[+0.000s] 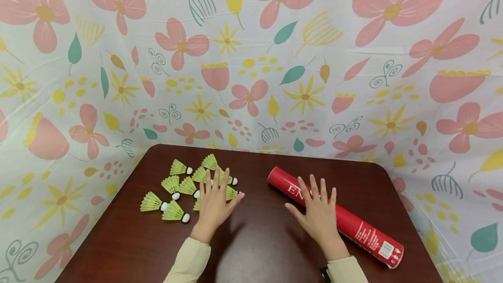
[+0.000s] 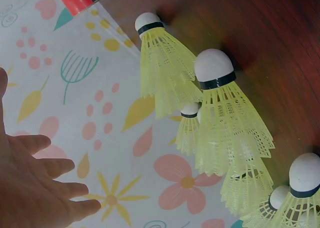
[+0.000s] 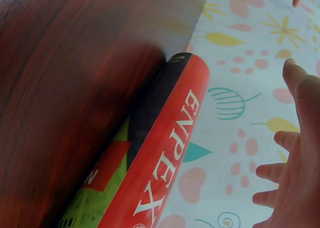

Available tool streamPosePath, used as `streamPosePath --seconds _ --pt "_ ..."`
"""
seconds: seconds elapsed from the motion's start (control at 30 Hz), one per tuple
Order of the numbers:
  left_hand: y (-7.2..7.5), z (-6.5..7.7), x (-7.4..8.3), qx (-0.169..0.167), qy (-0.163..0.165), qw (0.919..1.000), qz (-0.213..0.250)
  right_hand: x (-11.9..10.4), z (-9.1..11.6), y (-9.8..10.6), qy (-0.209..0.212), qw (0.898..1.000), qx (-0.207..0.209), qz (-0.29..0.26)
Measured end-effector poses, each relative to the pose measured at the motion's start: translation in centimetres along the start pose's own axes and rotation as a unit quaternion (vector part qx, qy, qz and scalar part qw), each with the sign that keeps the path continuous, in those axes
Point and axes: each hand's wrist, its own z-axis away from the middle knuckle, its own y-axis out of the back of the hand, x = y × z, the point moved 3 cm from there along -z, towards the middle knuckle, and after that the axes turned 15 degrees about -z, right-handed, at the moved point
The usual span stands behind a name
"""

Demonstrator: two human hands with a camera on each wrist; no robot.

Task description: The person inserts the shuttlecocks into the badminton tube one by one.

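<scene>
Currently, left grip (image 1: 214,203) and right grip (image 1: 319,215) hover, fingers spread apart, holding nothing. Yellow shuttlecocks (image 1: 173,211) lie scattered, mostly left of left grip, likely for separate access; red ENPEX tube (image 1: 351,224) lies sideways near right grip, probably for stability.

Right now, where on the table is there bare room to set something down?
The table is bare between the shuttlecocks and the red tube, between the tube and the far-right corner, and at near left, in front of the shuttlecocks. Crowded: far left, where shuttlecocks lie bunched.
</scene>
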Motion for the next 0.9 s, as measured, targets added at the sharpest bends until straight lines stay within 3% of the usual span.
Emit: streamPosePath --seconds 0.13,0.6,0.73,0.9 --pt "0.0 -0.1 -0.5 0.002 -0.006 0.9999 0.013 0.4 -0.2 0.1 0.015 1.0 0.011 0.0" --pt "-0.8 -0.2 -2.6 0.034 -0.029 0.9946 0.094 2.0 -0.3 -0.4 0.069 0.998 -0.011 0.002" --pt "-1.5 -0.4 -3.3 0.016 -0.01 0.989 0.147 2.3 -0.5 -0.5 0.087 0.996 -0.018 -0.001" --pt "-2.5 -0.3 -3.8 -0.032 0.035 0.9758 0.213 3.1 -0.6 -0.7 0.108 0.994 -0.025 -0.007"
